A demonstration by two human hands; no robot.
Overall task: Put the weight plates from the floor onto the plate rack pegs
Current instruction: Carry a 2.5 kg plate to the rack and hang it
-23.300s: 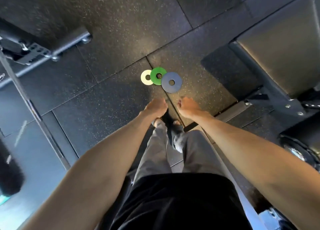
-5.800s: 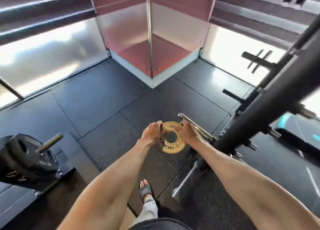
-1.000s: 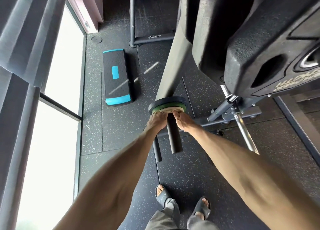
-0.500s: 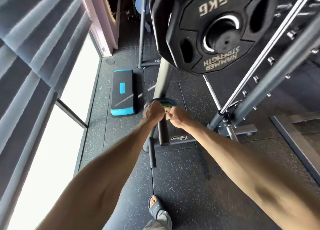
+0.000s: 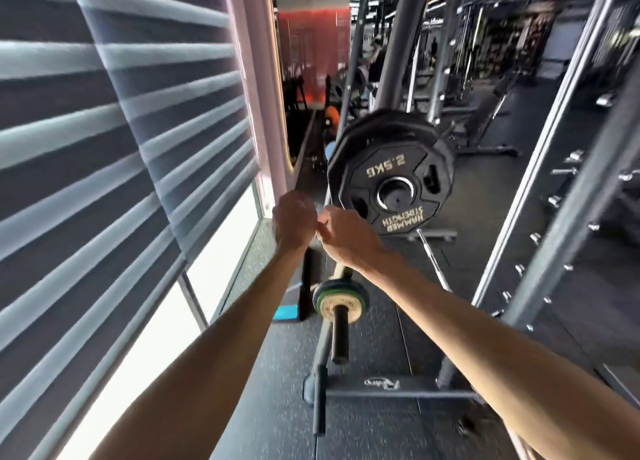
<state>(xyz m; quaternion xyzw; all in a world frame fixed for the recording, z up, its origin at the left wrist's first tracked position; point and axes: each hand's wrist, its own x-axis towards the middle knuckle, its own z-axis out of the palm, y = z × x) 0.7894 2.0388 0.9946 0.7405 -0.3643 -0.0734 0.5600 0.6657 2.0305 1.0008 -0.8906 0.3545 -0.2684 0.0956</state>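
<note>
**A:** Where are the plates now?

**B:** The small plates sit stacked on the lower peg, pushed back towards the rack upright, with a cream face in front and a green rim behind. The bare end of the peg sticks out towards 6 o'clock.

**A:** And the hands?

**B:** Both are up in the air and well apart from the stack. The left hand and the right hand are almost touching each other. The stack lies at 6 o'clock from the right hand and nearer 5 o'clock from the left, so the right is the closer one.

**A:** Fingers?

**B:** They are curled, with the backs of the hands turned to the camera and smeared by motion. I cannot tell whether they pinch anything.

**A:** Which way does the peg run?

**B:** It runs along the 12-to-6 line, so any further push on the stack would go towards 12.

**A:** What differs from half a second ago?

**B:** Then both hands were on the stack at the peg. Now they are off it and above it. The view has tipped up too, so the black plate sits at 2 o'clock from the hands instead of overhead. Only a corner of the blue step shows.

**A:** So where does the job stand?

**B:** I judge this load is racked. No plates show on the floor here.
</note>
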